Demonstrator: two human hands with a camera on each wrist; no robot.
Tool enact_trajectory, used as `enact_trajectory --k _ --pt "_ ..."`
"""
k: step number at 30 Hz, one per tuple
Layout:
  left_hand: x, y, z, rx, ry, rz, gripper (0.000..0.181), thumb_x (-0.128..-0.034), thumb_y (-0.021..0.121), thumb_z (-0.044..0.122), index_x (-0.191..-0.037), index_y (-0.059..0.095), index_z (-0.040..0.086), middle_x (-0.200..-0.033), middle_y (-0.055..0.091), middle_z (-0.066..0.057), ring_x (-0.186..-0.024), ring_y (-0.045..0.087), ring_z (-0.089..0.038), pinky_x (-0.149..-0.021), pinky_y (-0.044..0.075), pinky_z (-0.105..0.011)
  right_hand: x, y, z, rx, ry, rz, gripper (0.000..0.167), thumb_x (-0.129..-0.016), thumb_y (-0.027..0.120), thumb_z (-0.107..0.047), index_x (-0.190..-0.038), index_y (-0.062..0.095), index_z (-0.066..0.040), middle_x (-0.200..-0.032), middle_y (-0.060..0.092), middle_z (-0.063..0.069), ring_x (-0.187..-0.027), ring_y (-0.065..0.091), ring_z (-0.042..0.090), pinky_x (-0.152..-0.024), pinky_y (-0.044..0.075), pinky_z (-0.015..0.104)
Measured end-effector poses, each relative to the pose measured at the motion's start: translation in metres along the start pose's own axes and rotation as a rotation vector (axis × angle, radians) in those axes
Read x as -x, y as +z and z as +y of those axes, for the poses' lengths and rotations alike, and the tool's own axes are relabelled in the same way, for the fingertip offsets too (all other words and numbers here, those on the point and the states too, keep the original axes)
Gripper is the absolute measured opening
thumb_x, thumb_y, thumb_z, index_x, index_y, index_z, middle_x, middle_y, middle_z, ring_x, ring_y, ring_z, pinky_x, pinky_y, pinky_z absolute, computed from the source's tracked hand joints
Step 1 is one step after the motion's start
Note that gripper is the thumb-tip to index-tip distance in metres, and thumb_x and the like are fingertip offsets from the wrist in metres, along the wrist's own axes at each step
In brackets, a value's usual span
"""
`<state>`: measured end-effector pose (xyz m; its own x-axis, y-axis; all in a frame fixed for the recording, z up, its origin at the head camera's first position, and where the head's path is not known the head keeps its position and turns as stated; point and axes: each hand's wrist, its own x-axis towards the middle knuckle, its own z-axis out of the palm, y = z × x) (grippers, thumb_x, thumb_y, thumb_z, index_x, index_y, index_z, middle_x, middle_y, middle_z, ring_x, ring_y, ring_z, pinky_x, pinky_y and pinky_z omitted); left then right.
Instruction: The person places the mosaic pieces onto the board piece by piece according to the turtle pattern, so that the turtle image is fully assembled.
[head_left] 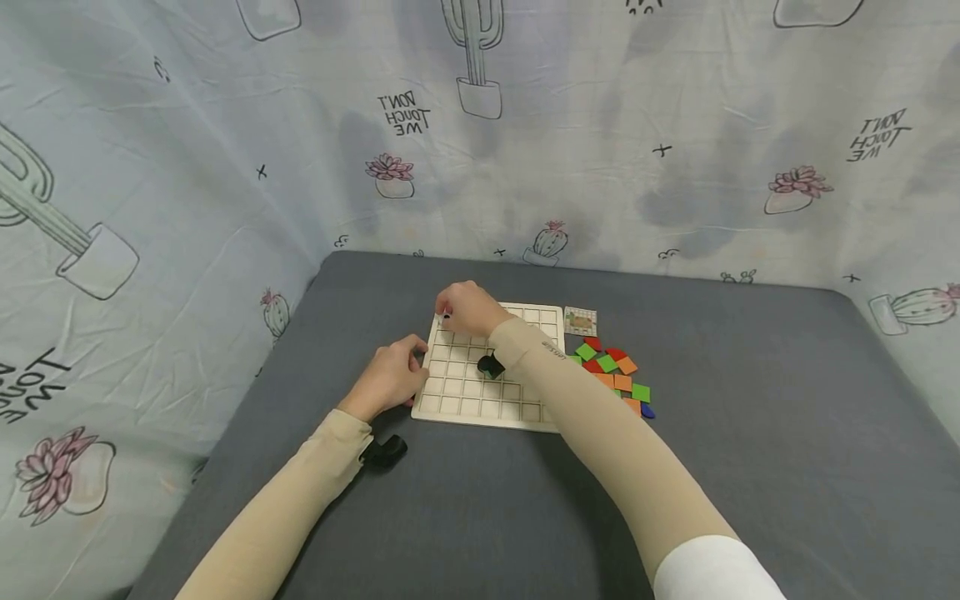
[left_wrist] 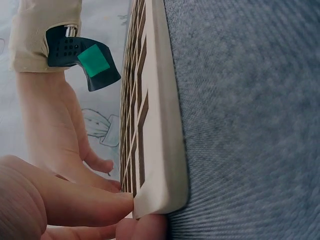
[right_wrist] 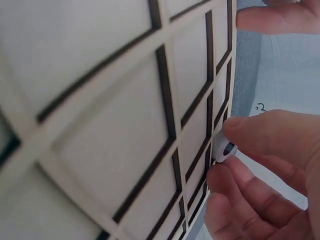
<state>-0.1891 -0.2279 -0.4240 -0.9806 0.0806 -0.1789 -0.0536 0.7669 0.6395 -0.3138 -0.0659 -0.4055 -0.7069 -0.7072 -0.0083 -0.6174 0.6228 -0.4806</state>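
Note:
A pale wooden grid board (head_left: 465,387) lies on the grey table. Its left edge is pinched by my left hand (head_left: 386,379), with the thumb (left_wrist: 100,205) on top in the left wrist view. At the board's far left corner, my right hand (head_left: 468,308) holds a small white piece with a black dot (right_wrist: 223,149) between thumb and fingers. In the right wrist view that piece is tilted against the grid cells. The grid cells in sight hold no tiles; my right forearm hides part of the board.
Right of the board lie several loose square tiles (head_left: 622,382) in orange, green and red, plus a blue piece (head_left: 647,411). A small picture card (head_left: 581,322) sits by the board's far right corner. Patterned cloth (head_left: 600,133) hangs behind the table.

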Motion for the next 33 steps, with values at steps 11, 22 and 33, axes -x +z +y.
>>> enact_trajectory --k 11,22,33 --pt "-0.001 0.002 -0.002 -0.005 0.01 0.021 0.038 -0.0988 0.061 0.01 -0.136 0.058 0.002 -0.088 0.06 -0.01 -0.052 0.064 -0.017 -0.053 0.054 -0.032 -0.001 0.001 0.001 0.008 0.019 -0.04 0.023 -0.099 0.066 -0.006 -0.119 0.077 -0.005 -0.121 0.074 0.012 -0.109 0.068 0.026 -0.095 0.055 0.038" --pt "-0.003 0.004 -0.003 0.036 0.01 0.004 0.04 -0.0995 0.058 0.009 -0.138 0.056 0.001 -0.09 0.058 -0.012 -0.058 0.059 -0.018 -0.053 0.057 -0.031 0.003 0.001 0.007 0.022 0.027 -0.058 0.03 -0.1 0.065 -0.008 -0.128 0.074 -0.006 -0.124 0.072 0.013 -0.112 0.068 0.026 -0.095 0.055 0.038" --pt "-0.003 0.003 -0.003 0.03 -0.012 0.0 0.04 -0.0998 0.058 0.01 -0.139 0.056 0.002 -0.092 0.057 -0.013 -0.058 0.062 -0.02 -0.054 0.056 -0.032 0.039 -0.019 0.02 0.024 0.055 -0.036 0.041 -0.101 0.064 -0.015 -0.142 0.064 -0.008 -0.123 0.064 0.014 -0.107 0.065 0.028 -0.091 0.054 0.041"
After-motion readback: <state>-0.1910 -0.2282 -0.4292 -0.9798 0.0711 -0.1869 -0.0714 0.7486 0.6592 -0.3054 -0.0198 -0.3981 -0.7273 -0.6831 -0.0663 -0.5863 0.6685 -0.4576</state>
